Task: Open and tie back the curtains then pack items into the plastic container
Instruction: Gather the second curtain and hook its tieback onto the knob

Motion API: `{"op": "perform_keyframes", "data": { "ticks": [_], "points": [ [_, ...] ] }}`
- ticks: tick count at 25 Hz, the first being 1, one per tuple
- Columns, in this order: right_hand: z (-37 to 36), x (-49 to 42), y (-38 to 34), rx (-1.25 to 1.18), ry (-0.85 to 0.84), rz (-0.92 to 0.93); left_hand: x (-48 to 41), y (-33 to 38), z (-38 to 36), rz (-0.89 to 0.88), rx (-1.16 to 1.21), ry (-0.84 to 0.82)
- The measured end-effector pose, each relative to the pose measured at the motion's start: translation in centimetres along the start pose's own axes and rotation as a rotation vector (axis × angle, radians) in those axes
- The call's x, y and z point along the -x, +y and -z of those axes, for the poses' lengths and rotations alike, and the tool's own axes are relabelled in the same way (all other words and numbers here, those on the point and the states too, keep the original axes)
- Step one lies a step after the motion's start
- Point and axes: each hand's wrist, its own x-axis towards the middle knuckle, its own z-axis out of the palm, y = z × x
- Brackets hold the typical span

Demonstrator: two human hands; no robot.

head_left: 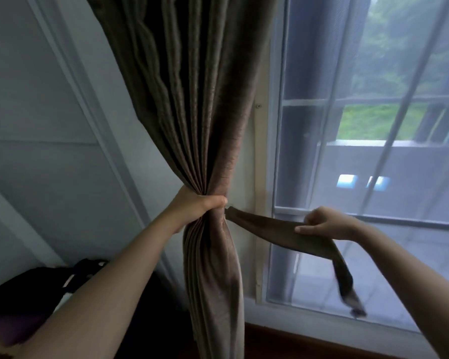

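Observation:
A brown pleated curtain (197, 104) hangs at the left edge of the window, gathered into a tight bunch at mid height. My left hand (196, 203) grips that bunch, fingers wrapped round it. A matching brown tie-back strap (265, 226) runs from the wall beside the bunch out to the right. My right hand (324, 224) pinches the strap near its middle, and the loose end (347, 288) dangles below with a small ring at its tip. No plastic container is in view.
The window (373, 125) with a white frame and a mesh screen fills the right side, a balcony beyond it. A white panelled wall (49, 125) is at the left. Dark bags or clothing (36, 294) lie at the lower left. A wooden sill (309, 343) runs below.

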Motion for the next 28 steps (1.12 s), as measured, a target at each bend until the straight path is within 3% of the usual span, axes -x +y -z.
{"op": "perform_keyframes", "data": {
  "ticks": [7, 12, 20, 24, 28],
  "points": [
    [0.7, 5.7, -2.2, 0.138, 0.321, 0.072, -1.8, 1.6, -9.2, 0.003, -0.013, -0.028],
    [-0.7, 7.4, -1.8, 0.036, 0.537, -0.082, -1.7, 3.4, -14.4, -0.032, 0.012, -0.045],
    [-7.1, 7.4, -5.5, -0.532, 0.761, -0.24, -3.0, 4.5, -16.6, 0.005, 0.039, -0.054],
    [-9.4, 5.2, -6.8, -0.938, 0.833, -0.198, -3.5, 5.0, -16.2, -0.02, 0.042, -0.117],
    [-10.8, 4.6, -7.5, -1.09, 0.962, -0.194, -3.7, 5.3, -15.7, -0.031, 0.038, -0.214]
  ]
}}
